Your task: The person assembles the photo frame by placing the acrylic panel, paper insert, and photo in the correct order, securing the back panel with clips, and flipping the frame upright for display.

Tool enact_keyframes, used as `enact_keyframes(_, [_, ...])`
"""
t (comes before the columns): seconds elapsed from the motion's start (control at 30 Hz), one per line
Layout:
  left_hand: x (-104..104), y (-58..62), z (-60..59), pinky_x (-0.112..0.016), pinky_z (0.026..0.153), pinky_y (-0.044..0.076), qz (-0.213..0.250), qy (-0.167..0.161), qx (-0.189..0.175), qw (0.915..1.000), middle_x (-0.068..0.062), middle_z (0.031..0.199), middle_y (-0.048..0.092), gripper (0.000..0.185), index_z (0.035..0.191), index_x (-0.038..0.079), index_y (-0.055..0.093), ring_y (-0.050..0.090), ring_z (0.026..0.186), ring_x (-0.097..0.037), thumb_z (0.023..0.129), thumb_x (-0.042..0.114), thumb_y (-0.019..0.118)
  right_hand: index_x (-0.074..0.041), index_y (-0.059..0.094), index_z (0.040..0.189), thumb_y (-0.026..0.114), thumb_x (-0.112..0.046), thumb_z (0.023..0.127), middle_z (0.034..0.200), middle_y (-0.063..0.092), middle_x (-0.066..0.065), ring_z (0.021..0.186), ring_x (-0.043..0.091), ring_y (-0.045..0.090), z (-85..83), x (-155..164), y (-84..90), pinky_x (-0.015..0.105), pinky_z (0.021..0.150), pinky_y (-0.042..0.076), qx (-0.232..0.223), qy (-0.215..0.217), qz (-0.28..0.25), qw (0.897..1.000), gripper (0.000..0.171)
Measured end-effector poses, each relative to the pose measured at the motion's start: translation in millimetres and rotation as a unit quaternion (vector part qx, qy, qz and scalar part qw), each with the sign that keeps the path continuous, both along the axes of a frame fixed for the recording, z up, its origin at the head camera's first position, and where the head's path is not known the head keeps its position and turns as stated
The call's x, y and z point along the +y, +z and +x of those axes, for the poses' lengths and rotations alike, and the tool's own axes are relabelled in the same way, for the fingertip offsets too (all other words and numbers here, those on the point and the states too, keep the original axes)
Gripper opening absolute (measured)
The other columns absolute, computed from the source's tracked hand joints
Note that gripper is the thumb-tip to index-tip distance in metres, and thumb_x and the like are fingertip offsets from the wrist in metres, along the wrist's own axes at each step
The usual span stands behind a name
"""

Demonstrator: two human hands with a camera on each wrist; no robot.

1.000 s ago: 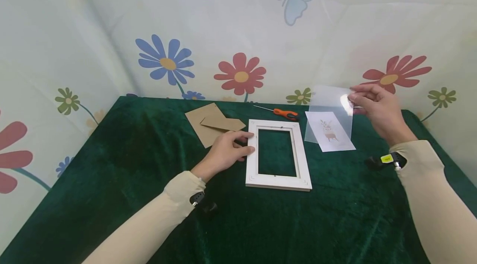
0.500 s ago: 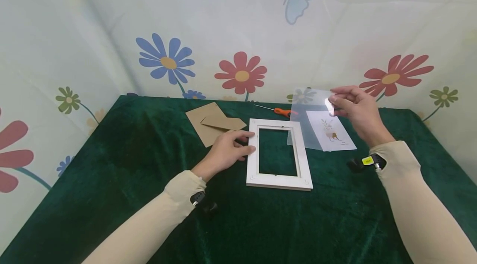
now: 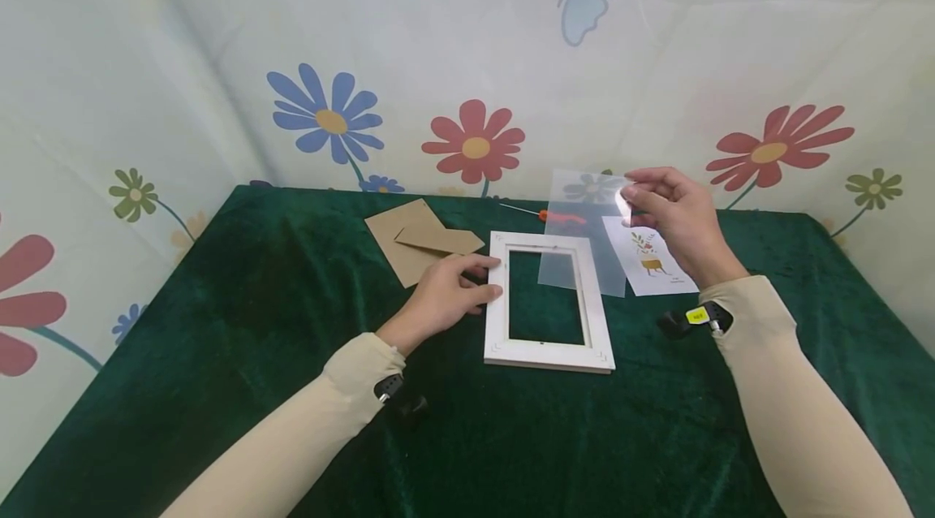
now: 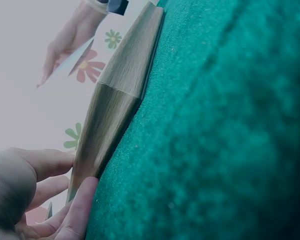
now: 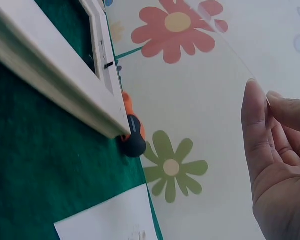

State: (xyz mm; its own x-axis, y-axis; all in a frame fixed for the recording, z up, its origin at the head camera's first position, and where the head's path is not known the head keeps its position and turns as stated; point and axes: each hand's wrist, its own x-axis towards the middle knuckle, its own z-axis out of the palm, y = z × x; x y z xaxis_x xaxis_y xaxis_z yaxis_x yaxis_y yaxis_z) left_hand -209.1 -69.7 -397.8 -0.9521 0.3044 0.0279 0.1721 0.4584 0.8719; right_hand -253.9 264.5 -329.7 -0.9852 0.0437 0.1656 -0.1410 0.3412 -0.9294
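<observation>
My left hand [image 3: 445,299] holds the left rail of a white picture frame [image 3: 497,323], which lies flat on the cloth. In the left wrist view, the frame's bare wooden side [image 4: 117,85] runs between thumb and fingers. A clear plastic sheet [image 3: 573,213] hangs upright from my right hand [image 3: 675,217], pinched by its right edge between thumb and fingers. In the head view its lower part overlaps the frame's upper right corner. A white card [image 3: 650,262] with a printed animal lies right of the frame, partly behind the right hand.
Brown backing board [image 3: 398,238] with a stand flap [image 3: 441,240] lies left of the frame. An orange-handled screwdriver [image 3: 562,217] rests behind the frame, seen through the sheet. Green velvet cloth [image 3: 292,274] covers the table; a flowered curtain [image 3: 409,31] stands behind.
My right hand has carried the clear sheet leftward, from over the card to beside and over the frame's right part. The card's print shows uncovered now. The left hand stays on the frame.
</observation>
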Motion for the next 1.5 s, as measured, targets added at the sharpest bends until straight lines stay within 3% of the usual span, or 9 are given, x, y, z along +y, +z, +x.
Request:
enact_keyframes(0.47, [0.7, 1.0, 0.6, -0.029, 0.078, 0.063, -0.001, 0.001, -0.001, 1.0, -0.013, 0.127, 0.064, 0.048, 0.144, 0.013, 0.067, 0.072, 0.091, -0.019, 0.098, 0.016, 0.08, -0.002, 0.058, 0.143, 0.071, -0.03, 0.104, 0.118, 0.069, 0.009, 0.109, 0.03, 0.067, 1.4, -11.8, -8.3, 0.028, 0.083, 0.061, -0.012, 0.024, -0.034, 0.999, 0.049])
enact_keyframes(0.73, [0.4, 4.4, 0.8, -0.031, 0.078, 0.063, 0.003, -0.002, 0.006, 1.0, -0.014, 0.126, 0.064, 0.047, 0.143, 0.01, 0.067, 0.072, 0.092, -0.021, 0.098, 0.014, 0.08, -0.007, 0.06, 0.142, 0.07, -0.031, 0.104, 0.119, 0.068, 0.01, 0.103, 0.02, 0.069, 6.5, -14.2, -9.1, 0.03, 0.087, 0.061, -0.019, 0.028, -0.017, 0.999, 0.046])
enact_keyframes(1.0, [1.8, 4.2, 2.3, -0.031, 0.079, 0.063, 0.007, -0.002, 0.004, 1.0, -0.014, 0.126, 0.064, 0.048, 0.143, 0.01, 0.067, 0.073, 0.093, -0.022, 0.097, 0.013, 0.08, -0.007, 0.06, 0.14, 0.071, -0.033, 0.103, 0.119, 0.067, 0.01, 0.104, 0.022, 0.069, 13.8, -11.9, -13.6, 0.031, 0.088, 0.061, -0.031, 0.036, -0.016, 0.999, 0.046])
enact_keyframes(1.5, [0.7, 1.9, 0.2, -0.03, 0.079, 0.063, 0.004, -0.003, 0.003, 1.0, -0.013, 0.126, 0.064, 0.048, 0.143, 0.011, 0.067, 0.072, 0.093, -0.022, 0.098, 0.014, 0.08, -0.004, 0.059, 0.14, 0.071, -0.026, 0.104, 0.116, 0.068, 0.01, 0.102, 0.021, 0.067, 6.1, -14.0, -28.2, 0.031, 0.085, 0.062, -0.05, 0.051, -0.048, 0.996, 0.043])
